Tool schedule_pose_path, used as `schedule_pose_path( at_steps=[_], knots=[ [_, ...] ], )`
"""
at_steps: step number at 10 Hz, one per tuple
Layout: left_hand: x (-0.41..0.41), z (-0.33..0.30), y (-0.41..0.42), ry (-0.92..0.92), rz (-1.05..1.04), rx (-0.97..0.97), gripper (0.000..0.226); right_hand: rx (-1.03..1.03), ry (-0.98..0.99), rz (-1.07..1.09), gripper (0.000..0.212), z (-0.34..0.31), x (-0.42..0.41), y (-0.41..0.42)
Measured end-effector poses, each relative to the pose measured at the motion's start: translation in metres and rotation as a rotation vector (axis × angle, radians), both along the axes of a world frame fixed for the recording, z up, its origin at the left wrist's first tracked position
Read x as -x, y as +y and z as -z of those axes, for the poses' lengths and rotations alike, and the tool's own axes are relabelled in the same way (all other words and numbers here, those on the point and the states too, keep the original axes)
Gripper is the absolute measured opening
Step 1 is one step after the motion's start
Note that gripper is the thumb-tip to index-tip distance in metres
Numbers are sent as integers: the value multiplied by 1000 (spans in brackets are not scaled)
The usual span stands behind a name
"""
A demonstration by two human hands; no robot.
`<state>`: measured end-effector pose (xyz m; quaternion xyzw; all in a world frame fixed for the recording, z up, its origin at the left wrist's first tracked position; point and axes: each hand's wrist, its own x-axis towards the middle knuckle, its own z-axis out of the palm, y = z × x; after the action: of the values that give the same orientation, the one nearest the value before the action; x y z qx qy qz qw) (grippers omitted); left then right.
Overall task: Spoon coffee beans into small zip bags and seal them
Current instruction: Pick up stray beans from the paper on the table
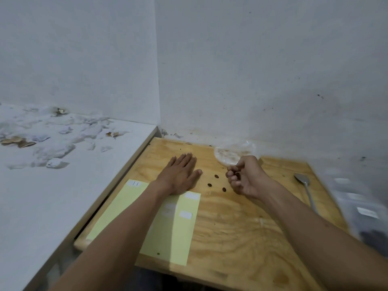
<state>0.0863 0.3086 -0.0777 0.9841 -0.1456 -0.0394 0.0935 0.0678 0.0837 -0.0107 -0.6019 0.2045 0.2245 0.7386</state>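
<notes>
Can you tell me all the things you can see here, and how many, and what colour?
Wooden board: one, light brown, the work surface in the corner.
Loose coffee beans: three, dark brown, on the board between the hands.
Spoon: one, silver, lying on the board at the right.
Yellow sheet: one, pale yellow with small white labels, on the board under the left forearm.
Clear plastic bag: one, see-through, crumpled by the wall.
Blurred bags: count unclear, clear with dark contents, at the right edge.
White ledge: one, white, left of the board, littered with white and brown flakes.
Left hand: flat, palm down on the board.
Right hand: grip curled closed; contents hidden.
</notes>
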Motion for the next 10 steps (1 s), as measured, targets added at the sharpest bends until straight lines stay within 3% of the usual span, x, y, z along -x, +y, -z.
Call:
schedule_pose_path(
  at_steps=[1, 2, 3, 4, 6, 7, 9, 10],
  knots=[
    [1, 0, -2, -4, -2, -6, 69, 431, -271, -76, 29, -1, 6, 0],
    [2, 0, -2, -10, -7, -3, 69, 813, -623, -192, 22, 7, 12, 3],
    [3, -2, -4, -7, -8, -6, 68, 1008, -729, -295, 17, 20, 9, 5],
    [3, -1, -4, -2, -10, -5, 69, 1072, -747, -324, 14, 24, 6, 8],
    [0, 0, -1, -9, -7, 6, 70, 1009, -643, -296, 14, 24, 2, 12],
    [1, 0, -2, -15, -8, 7, 69, 1039, -691, -332, 23, 22, 1, 12],
    [2, 0, -2, -20, -14, 12, 68, 1103, -748, -373, 15, 21, 1, 20],
    [2, 0, -3, -18, -12, 16, 68, 1021, -626, -358, 30, 21, 0, 20]
  ],
)
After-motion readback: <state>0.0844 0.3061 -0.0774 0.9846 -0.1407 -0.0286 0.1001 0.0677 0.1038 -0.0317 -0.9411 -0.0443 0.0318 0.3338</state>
